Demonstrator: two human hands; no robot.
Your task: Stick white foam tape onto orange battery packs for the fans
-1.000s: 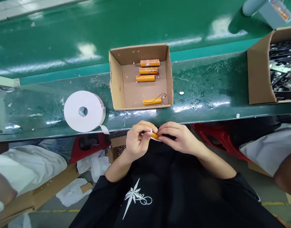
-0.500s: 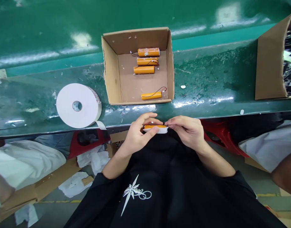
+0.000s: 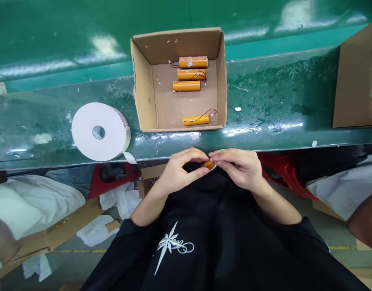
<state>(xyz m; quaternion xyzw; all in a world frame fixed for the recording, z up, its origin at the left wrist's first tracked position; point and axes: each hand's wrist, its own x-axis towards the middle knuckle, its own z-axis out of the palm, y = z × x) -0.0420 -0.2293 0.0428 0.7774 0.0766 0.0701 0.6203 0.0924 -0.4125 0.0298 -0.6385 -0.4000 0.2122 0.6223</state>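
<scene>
An orange cylinder with a white strip (image 3: 208, 165) is held between my hands, just off the bench's front edge. My left hand (image 3: 182, 169) grips it with thumb and fingers, which hide much of it. At its right end my right hand (image 3: 241, 166) pinches with thumb and forefinger; what lies in that pinch is too small to make out. Beyond my hands stands an open cardboard box (image 3: 143, 89). Inside it lie several orange cylinders with thin wires, among them one near the front wall (image 3: 195, 120).
A large white tape roll (image 3: 83, 131) lies on the green bench (image 3: 273, 109) at left, its loose end over the edge. Another cardboard box (image 3: 352, 85) stands at right. Small white scraps dot the bench. People in light clothing sit on both sides near red stools.
The held orange cylinder has turned, and less of it shows between my fingers. My left fingers have closed in nearer to my right hand. The view has shifted slightly.
</scene>
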